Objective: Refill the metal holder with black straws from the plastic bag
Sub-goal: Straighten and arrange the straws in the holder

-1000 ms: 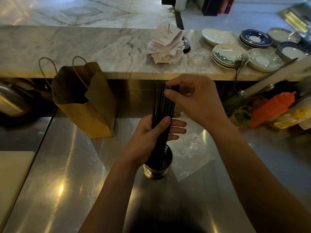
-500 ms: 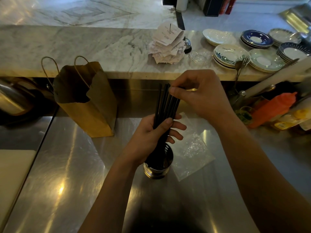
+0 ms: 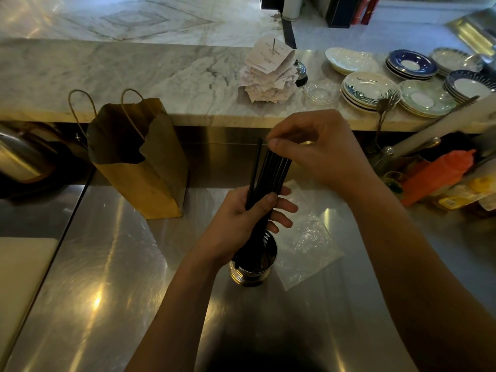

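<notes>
Left hand [image 3: 241,218] gripped black straws [image 3: 271,173] in the metal holder [image 3: 249,275], right hand [image 3: 322,154] pinching their tops, plastic bag [image 3: 308,245] just beside the holder.

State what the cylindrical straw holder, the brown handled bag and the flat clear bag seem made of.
Cylindrical straw holder: polished metal, likely steel; mirror-like ribbed wall.
Brown handled bag: matte kraft paper; creased, torn rim, cord handles.
Flat clear bag: thin glossy plastic; see-through, crinkled glints.

Two hands [image 3: 236,221] [image 3: 319,154], one bundle of black straws [image 3: 271,173], one metal holder [image 3: 251,275], one plastic bag [image 3: 308,245], one paper bag [image 3: 145,181]
</notes>
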`<action>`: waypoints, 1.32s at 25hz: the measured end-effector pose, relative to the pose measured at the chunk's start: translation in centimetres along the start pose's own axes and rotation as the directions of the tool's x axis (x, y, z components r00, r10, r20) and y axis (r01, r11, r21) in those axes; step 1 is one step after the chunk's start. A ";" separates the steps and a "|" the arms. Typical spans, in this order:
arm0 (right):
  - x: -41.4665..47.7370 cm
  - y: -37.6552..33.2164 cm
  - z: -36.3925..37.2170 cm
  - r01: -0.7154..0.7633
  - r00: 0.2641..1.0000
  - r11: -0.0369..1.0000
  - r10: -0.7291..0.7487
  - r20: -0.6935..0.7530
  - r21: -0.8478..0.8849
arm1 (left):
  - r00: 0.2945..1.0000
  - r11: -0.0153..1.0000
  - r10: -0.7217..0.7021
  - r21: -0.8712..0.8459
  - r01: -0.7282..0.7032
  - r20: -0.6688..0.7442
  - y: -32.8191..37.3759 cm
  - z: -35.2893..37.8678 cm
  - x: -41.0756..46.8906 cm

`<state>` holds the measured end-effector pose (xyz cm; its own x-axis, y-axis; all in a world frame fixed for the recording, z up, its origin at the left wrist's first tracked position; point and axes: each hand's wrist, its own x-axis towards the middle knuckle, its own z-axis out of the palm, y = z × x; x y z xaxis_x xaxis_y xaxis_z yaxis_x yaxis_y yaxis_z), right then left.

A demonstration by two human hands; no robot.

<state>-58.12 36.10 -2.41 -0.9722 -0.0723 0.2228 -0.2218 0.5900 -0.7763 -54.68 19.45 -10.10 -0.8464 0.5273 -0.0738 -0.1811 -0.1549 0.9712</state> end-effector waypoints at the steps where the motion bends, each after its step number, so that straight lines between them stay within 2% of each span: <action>1: 0.1 0.0 -0.1 -0.007 1.000 1.000 0.007 -0.015 0.006 | 1.000 1.000 -0.005 0.003 0.005 0.003 -0.1 0.0 0.0; 5: 0.5 0.1 -0.4 -0.056 0.998 0.998 0.056 -0.023 0.010 | 0.999 1.000 -0.023 -0.010 0.023 0.027 -0.2 0.2 -0.1; 7: 0.9 0.5 -1.6 -0.143 0.983 0.968 0.164 -0.088 0.206 | 0.998 0.999 -0.032 -0.013 0.033 0.053 -0.3 0.0 -0.2; 9: 1.1 1.3 -3.3 -0.189 0.920 0.838 0.333 -0.205 0.512 | 0.998 0.997 -0.050 -0.060 0.052 0.040 -0.5 -0.4 -0.4; 11: 0.7 2.4 -3.8 -0.124 0.825 0.672 0.479 -0.301 0.730 | 0.997 0.983 -0.067 -0.173 0.058 -0.046 -0.9 -0.6 -0.4; 12: 0.3 2.9 -3.2 -0.082 0.789 0.610 0.523 -0.323 0.788 | 0.992 0.972 -0.065 -0.230 0.038 -0.110 -1.0 -0.5 -0.2; 14: -1.2 3.3 -0.5 -0.014 0.770 0.541 0.542 -0.336 0.841 | 0.967 0.952 -0.044 -0.304 -0.036 -0.252 -1.1 -0.2 0.4; 16: -3.3 3.5 2.4 0.004 0.777 0.567 0.517 -0.359 0.824 | 0.932 0.937 -0.013 -0.329 -0.115 -0.361 -1.0 0.1 1.3; 19: -6.8 3.5 5.3 -0.042 0.802 0.688 0.455 -0.386 0.724 | 0.898 0.927 0.040 -0.318 -0.197 -0.439 -0.9 0.2 2.0; 24: -9.4 4.0 7.4 -0.077 0.885 0.807 0.325 -0.333 0.585 | 0.887 0.916 0.077 -0.319 -0.242 -0.455 -1.1 0.3 2.0; 26: -9.7 4.6 7.9 -0.059 0.947 0.916 0.178 -0.268 0.397 | 0.885 0.920 0.085 -0.306 -0.246 -0.458 -1.0 0.5 1.9; 28: -9.6 5.2 8.1 -0.014 0.985 0.974 0.052 -0.165 0.226 | 0.876 0.934 0.099 -0.260 -0.246 -0.473 -1.1 0.6 1.9; 30: -9.1 5.6 7.5 0.023 0.997 0.987 -0.010 -0.082 0.158 | 0.866 0.959 0.136 -0.156 -0.237 -0.481 -1.2 0.4 1.9; 32: -8.0 5.4 6.1 0.043 0.997 0.995 -0.037 -0.071 0.086 | 0.873 0.974 0.184 -0.036 -0.224 -0.452 -1.2 0.3 1.7; 33: -7.2 5.0 5.3 0.030 0.993 0.997 -0.021 -0.117 0.072 | 0.881 0.976 0.202 0.011 -0.218 -0.429 -1.3 0.2 1.6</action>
<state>-52.63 35.34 -11.01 -0.9517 0.0099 0.3069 -0.2557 0.5279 -0.8099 -55.70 20.70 -11.39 -0.9966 0.0748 0.0338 0.0135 -0.2571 0.9663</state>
